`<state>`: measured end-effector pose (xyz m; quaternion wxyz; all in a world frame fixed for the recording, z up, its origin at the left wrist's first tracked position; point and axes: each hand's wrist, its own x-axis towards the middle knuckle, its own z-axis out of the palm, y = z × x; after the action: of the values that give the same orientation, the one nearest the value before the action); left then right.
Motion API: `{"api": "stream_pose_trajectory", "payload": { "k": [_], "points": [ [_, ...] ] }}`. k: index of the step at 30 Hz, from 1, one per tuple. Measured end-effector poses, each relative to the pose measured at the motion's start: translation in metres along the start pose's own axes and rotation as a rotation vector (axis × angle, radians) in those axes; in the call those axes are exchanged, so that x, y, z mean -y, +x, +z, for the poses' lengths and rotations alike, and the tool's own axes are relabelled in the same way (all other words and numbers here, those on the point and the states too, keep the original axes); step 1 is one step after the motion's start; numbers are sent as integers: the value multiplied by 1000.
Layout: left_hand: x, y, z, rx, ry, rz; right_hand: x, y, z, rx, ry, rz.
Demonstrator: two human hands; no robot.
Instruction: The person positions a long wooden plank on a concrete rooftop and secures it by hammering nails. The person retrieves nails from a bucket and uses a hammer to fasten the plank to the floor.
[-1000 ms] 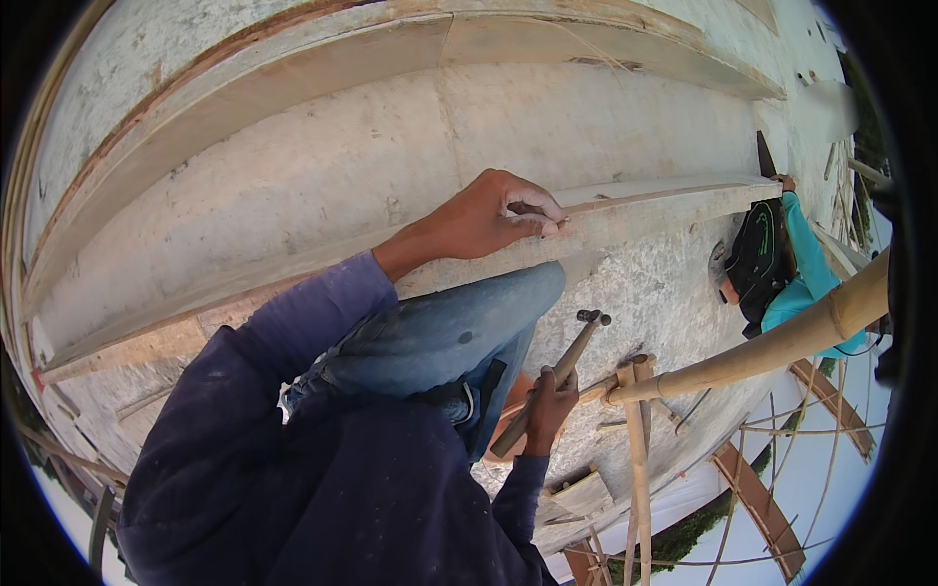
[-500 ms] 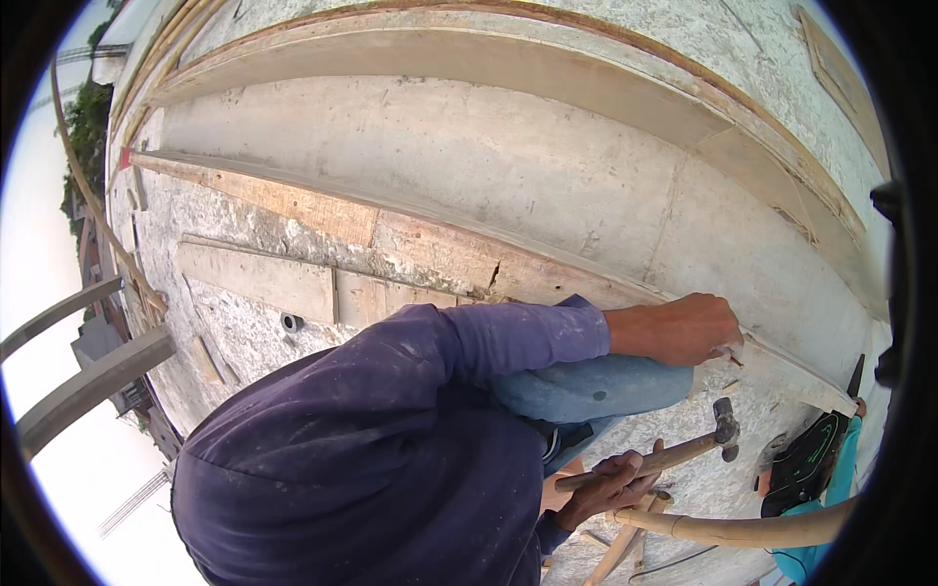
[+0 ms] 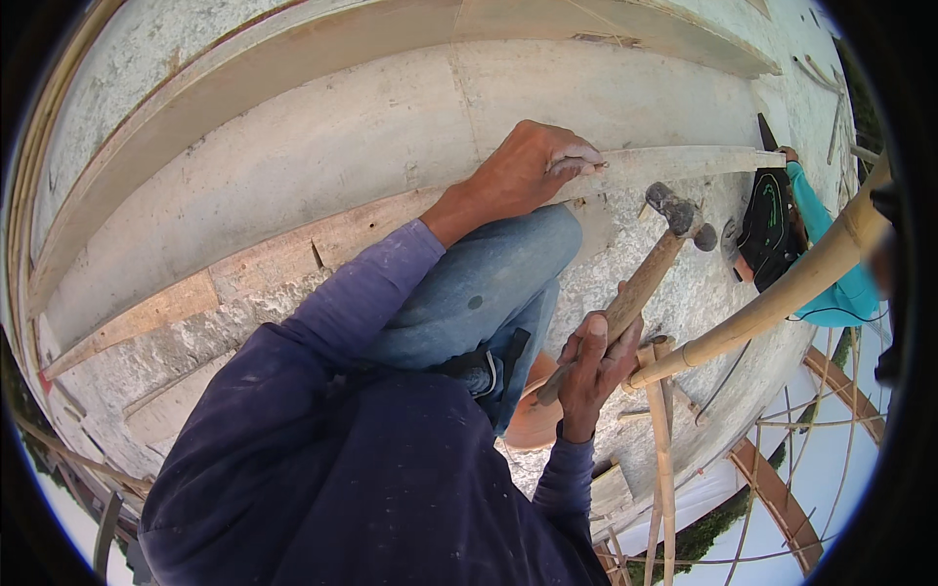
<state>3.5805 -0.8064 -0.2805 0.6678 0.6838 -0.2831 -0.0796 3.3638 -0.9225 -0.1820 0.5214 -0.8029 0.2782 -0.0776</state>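
Note:
My left hand [image 3: 532,166] presses its pinched fingertips against a long wooden plank [image 3: 293,256] fixed along a rough concrete wall [image 3: 352,146]; a nail between the fingers is too small to make out. My right hand [image 3: 596,363] grips the wooden handle of a hammer [image 3: 650,269], raised with its metal head just right of and below the left fingertips. My bent knee in blue jeans [image 3: 489,293] rests against the wall under the left hand.
A thick bamboo scaffold pole [image 3: 782,293] crosses at the right, with thinner bamboo uprights [image 3: 664,459] below it. Another person in a teal sleeve and dark cap [image 3: 782,239] works at the same plank further right. More boards run along the wall above and below.
The view has swung back to the right. My right hand has lifted the hammer head up close to the left fingertips on the plank. The left hand stays on the plank.

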Motion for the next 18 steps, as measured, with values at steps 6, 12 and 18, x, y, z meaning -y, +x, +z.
{"api": "stream_pose_trajectory", "payload": {
  "k": [6,12,18],
  "points": [
    [0,12,5,55,7,-62,6,4,-1,34,59,118],
    [7,8,9,27,14,-80,3,12,-8,66,-39,53],
    [6,11,15,14,53,-50,-5,16,-12,66,-67,22]
  ]
}}
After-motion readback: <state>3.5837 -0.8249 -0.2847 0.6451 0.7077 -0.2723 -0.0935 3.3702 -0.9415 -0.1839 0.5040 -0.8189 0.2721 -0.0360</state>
